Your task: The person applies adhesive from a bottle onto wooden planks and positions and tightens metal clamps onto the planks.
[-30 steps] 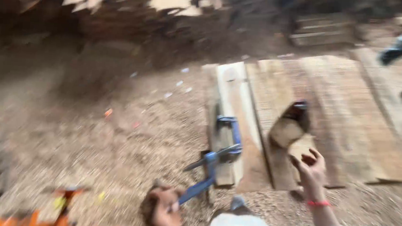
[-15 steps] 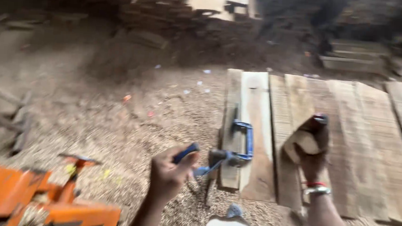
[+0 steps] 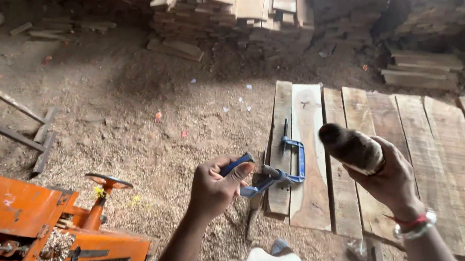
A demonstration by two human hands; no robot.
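Boards (image 3: 381, 156) lie side by side on the sawdust floor (image 3: 136, 124); a lumber stack (image 3: 224, 6) stands behind them, and an orange machine (image 3: 23, 214) sits at lower left. A blue clamp (image 3: 293, 160) already grips the two leftmost boards at their near end. Your left hand (image 3: 215, 188) holds a second blue clamp (image 3: 256, 183), fingers curled tight round its handle; judge this one not yet seated. Your right hand (image 3: 393, 180) is wrapped firmly around a dark, mallet-like wooden piece (image 3: 350, 147), raised above the boards.

Soft daylight on sawdust, dim shadowed background, sharp focus
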